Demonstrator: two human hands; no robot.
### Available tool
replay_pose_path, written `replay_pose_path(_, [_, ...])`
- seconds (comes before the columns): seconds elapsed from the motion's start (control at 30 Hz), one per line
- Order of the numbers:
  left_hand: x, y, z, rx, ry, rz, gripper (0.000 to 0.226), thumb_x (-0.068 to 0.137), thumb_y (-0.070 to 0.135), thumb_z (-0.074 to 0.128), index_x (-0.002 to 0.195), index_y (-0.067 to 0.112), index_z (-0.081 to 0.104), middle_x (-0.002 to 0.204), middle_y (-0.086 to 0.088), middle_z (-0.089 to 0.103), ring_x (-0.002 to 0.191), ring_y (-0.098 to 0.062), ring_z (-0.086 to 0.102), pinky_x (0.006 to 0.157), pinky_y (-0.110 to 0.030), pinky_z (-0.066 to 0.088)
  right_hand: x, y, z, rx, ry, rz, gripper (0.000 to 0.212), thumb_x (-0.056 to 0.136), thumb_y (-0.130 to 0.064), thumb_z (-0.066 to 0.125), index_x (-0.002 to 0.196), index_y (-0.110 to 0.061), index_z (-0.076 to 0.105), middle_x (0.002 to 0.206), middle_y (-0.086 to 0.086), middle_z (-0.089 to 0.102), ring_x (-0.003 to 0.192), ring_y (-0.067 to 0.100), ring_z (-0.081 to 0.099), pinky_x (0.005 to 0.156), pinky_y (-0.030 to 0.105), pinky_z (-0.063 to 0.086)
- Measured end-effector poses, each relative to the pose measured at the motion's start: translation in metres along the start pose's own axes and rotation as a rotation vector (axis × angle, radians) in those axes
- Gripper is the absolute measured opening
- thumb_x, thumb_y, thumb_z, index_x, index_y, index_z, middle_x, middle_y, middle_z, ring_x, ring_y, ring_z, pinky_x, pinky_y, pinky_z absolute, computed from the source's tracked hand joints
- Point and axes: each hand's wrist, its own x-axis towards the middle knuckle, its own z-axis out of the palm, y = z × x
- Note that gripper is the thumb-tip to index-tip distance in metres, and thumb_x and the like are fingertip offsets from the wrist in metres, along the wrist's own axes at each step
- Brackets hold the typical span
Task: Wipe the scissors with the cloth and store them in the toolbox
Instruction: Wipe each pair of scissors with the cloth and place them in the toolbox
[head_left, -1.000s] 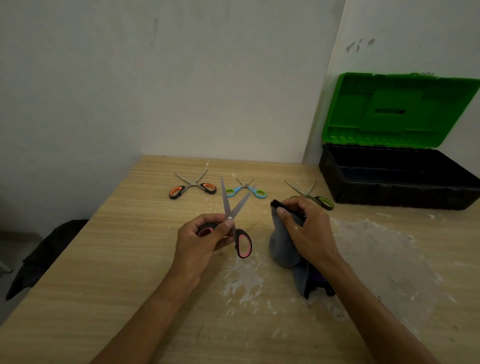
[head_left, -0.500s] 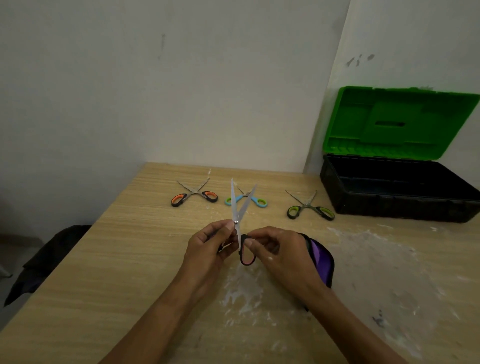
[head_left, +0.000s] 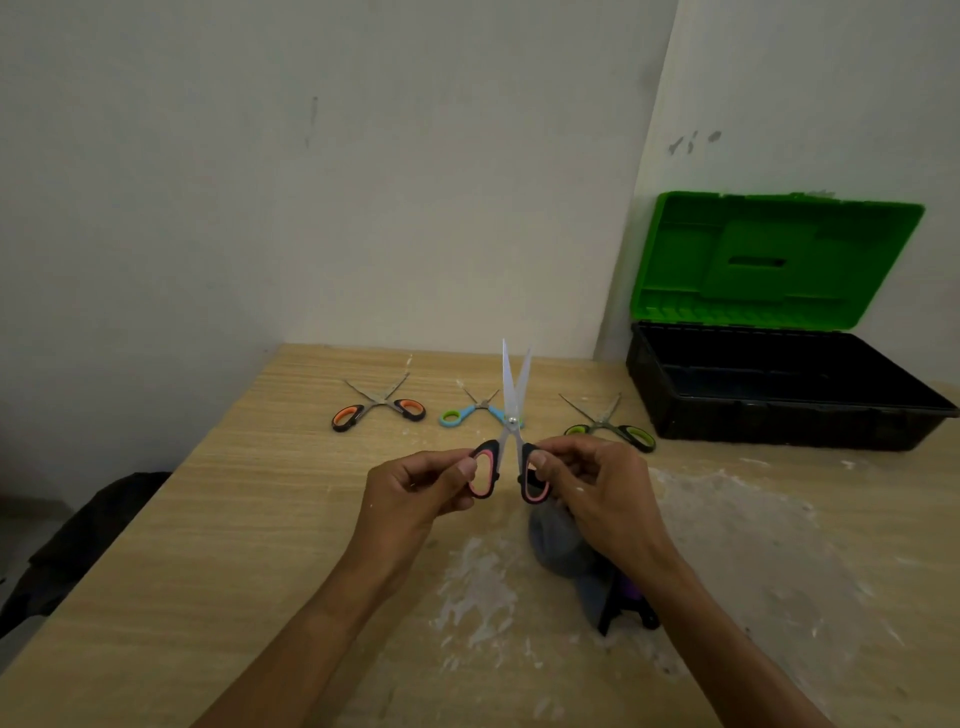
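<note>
Early stage: toolbox (head_left: 779, 415) open and looks empty, nothing stored.

Three scissors lie spread on the worktop (head_left: 208, 519), orange (head_left: 379, 408), blue (head_left: 475, 410), green (head_left: 608, 423). Pink-handled scissors (head_left: 511, 436) held upright, blades slightly parted; left hand (head_left: 415, 493) pinches one loop, right hand (head_left: 597, 488) the other. Cloth (head_left: 563, 545) hangs under right hand; whether gripped, cannot tell.

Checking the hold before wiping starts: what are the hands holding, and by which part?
Both hold the pink-handled scissors: left hand on one handle loop, right hand on the other, blades up and slightly apart.
</note>
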Motion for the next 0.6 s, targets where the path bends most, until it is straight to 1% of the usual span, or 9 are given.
replay_pose_path(0.07, [0.002,0.001,0.004,0.003,-0.007,0.016,0.029,0.08,0.025,0.077,0.104,0.009,0.08,0.093,-0.008,0.081,0.08,-0.014,0.076,0.069,-0.022,0.059,0.0,0.0,0.0,0.01,0.016,-0.007,0.016,0.087,-0.023,0.071,0.087,-0.039,0.067,0.076,-0.008,0.073,0.071,0.005,0.069,0.066,0.024,0.059])
replay_pose_path(0.17, [0.001,-0.001,0.01,-0.017,-0.005,0.025,0.027,0.079,0.025,0.078,0.101,0.01,0.081,0.093,-0.009,0.08,0.08,-0.016,0.076,0.068,-0.023,0.059,-0.002,0.002,0.001,0.031,0.03,-0.004,0.017,0.086,-0.022,0.071,0.087,-0.038,0.066,0.077,-0.008,0.072,0.072,0.007,0.07,0.066,0.024,0.059])
replay_pose_path(0.27, [0.0,-0.005,0.018,-0.009,0.022,0.026,0.026,0.079,0.027,0.078,0.1,0.012,0.081,0.094,-0.009,0.08,0.082,-0.019,0.076,0.069,-0.024,0.06,-0.003,0.004,0.004,0.079,0.055,0.022,0.016,0.087,-0.02,0.07,0.087,-0.036,0.068,0.076,-0.007,0.073,0.07,0.008,0.07,0.061,0.021,0.057])
replay_pose_path(0.4, [0.006,-0.011,0.033,-0.036,0.077,0.02,0.016,0.088,0.016,0.074,0.102,0.011,0.08,0.092,-0.01,0.08,0.08,-0.017,0.075,0.069,-0.025,0.06,0.001,0.003,0.005,0.135,0.104,0.032,0.011,0.089,-0.021,0.07,0.088,-0.031,0.069,0.075,-0.01,0.073,0.063,0.007,0.068,0.054,0.015,0.052])
replay_pose_path(0.5, [0.009,-0.012,0.042,-0.032,0.07,0.043,0.016,0.088,0.015,0.073,0.102,0.012,0.08,0.091,-0.009,0.08,0.08,-0.018,0.076,0.069,-0.025,0.06,0.009,0.007,-0.006,0.039,0.067,0.07,0.012,0.089,-0.025,0.069,0.086,-0.036,0.067,0.075,-0.012,0.072,0.07,0.001,0.067,0.058,0.016,0.053])
replay_pose_path(0.57, [0.013,-0.009,0.049,-0.04,0.045,0.054,0.013,0.088,0.013,0.074,0.099,0.012,0.08,0.09,-0.009,0.081,0.08,-0.019,0.076,0.068,-0.025,0.061,0.016,0.011,-0.017,-0.002,0.055,0.065,0.008,0.09,-0.029,0.067,0.093,-0.036,0.069,0.083,-0.017,0.072,0.078,-0.003,0.066,0.066,0.013,0.053])
replay_pose_path(0.6, [0.016,-0.007,0.055,-0.039,0.03,0.055,0.011,0.089,0.011,0.073,0.097,0.013,0.081,0.088,-0.01,0.08,0.079,-0.02,0.076,0.068,-0.025,0.061,0.02,0.012,-0.023,0.008,0.064,0.056,0.01,0.091,-0.03,0.067,0.099,-0.034,0.071,0.086,-0.018,0.073,0.08,-0.003,0.067,0.069,0.012,0.052])
